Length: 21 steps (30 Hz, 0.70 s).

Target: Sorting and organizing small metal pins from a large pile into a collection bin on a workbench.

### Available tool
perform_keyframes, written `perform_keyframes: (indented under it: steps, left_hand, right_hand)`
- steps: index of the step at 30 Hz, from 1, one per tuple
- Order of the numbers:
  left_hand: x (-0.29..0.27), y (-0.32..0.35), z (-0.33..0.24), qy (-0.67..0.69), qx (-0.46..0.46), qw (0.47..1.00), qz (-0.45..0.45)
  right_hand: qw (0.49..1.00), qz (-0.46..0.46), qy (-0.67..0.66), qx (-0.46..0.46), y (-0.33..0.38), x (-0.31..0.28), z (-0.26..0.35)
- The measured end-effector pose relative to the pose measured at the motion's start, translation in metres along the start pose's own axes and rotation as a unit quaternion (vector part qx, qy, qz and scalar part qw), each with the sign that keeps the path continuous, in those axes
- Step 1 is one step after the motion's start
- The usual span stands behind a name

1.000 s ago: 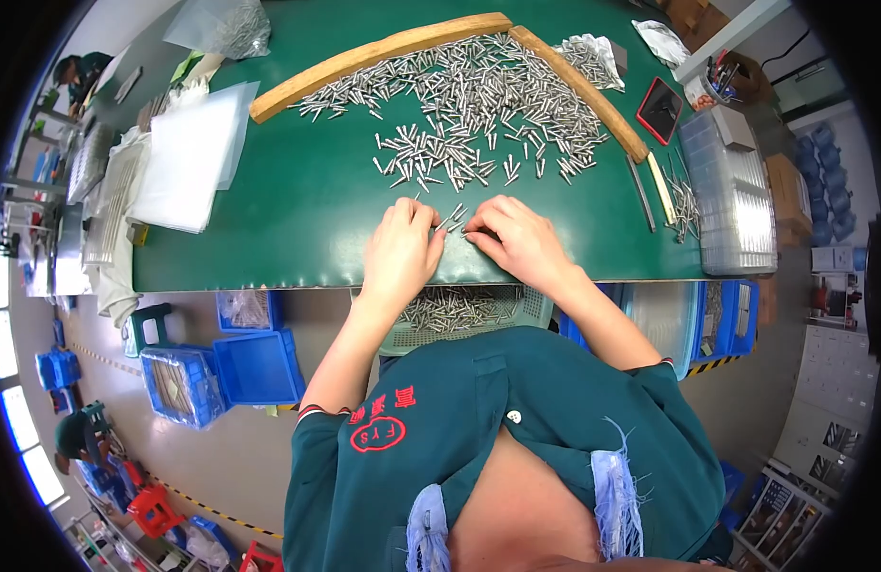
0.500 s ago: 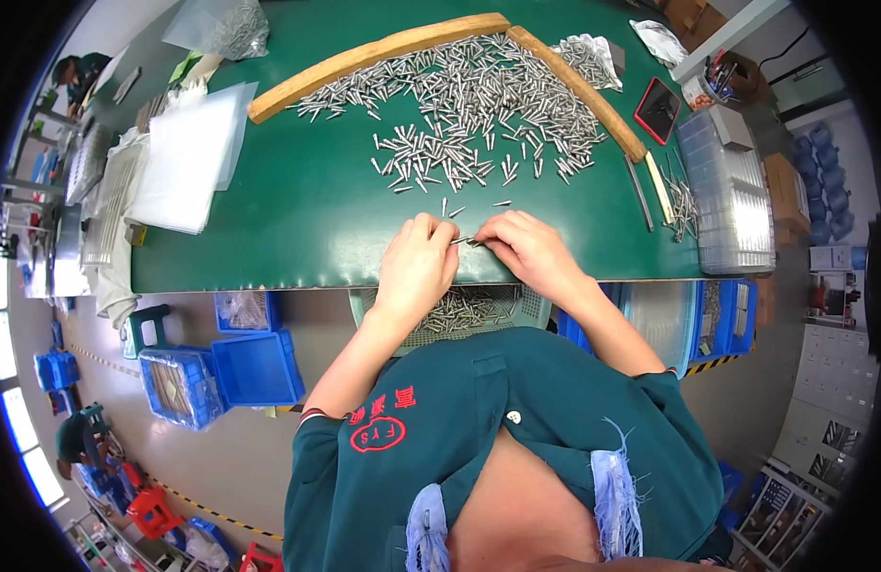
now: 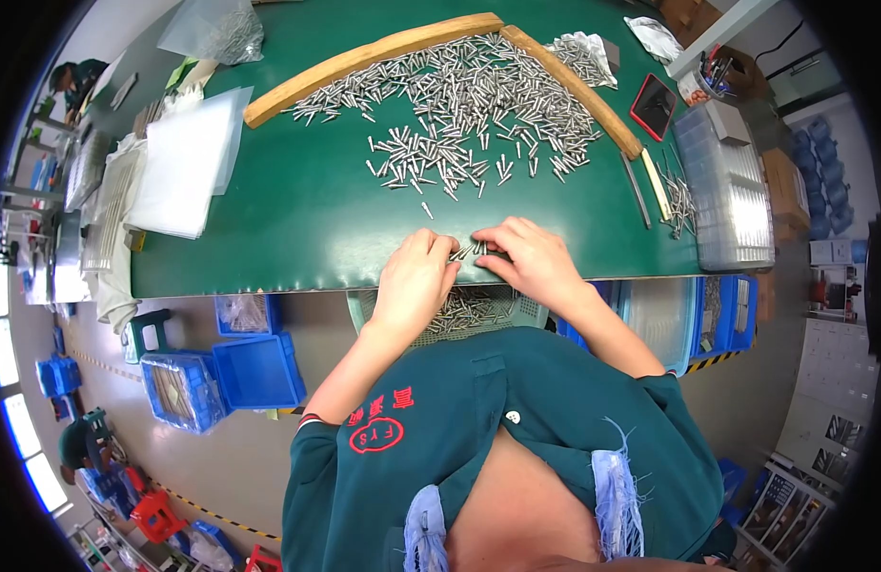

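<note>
Hands at near edge of green table mat (image 3: 297,219): left hand (image 3: 412,281) and right hand (image 3: 536,262) both pinched shut on small cluster of short silver metal pins (image 3: 469,251); risk: loosened pinch lets pins roll off edge, missing mesh basket (image 3: 516,310) below.

Bare green mat (image 3: 297,219) left; pin pile (image 3: 469,114) blocks ahead.

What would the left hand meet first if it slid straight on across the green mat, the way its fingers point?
Probably the small bunch of silver metal pins at its fingertips, which the left hand already touches; just past them lies the right hand. Depth is hard to judge from above.
</note>
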<state>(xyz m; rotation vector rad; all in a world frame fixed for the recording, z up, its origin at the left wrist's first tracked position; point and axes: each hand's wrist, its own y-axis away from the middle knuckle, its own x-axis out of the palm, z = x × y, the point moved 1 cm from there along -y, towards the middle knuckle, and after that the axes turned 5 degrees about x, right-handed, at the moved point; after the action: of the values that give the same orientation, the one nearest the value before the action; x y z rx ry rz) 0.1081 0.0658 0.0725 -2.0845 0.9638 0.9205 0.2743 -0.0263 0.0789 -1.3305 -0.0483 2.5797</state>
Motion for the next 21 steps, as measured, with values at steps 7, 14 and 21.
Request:
perform_keyframes:
  steps: [7,14,21]
  left_hand:
    - [0.002,0.001,0.000,-0.031,-0.014,0.999,0.010]
    - [-0.011,-0.024,0.021,-0.047,-0.024,0.998,-0.047]
    - [-0.005,-0.030,0.024,-0.082,-0.027,0.996,0.028]
  right_hand:
    - [0.998,0.022,0.028,-0.055,-0.003,0.003,-0.004]
    - [0.999,0.012,0.016,-0.040,-0.002,-0.003,0.007]
    - [0.998,-0.026,0.040,-0.044,-0.005,0.008,-0.003]
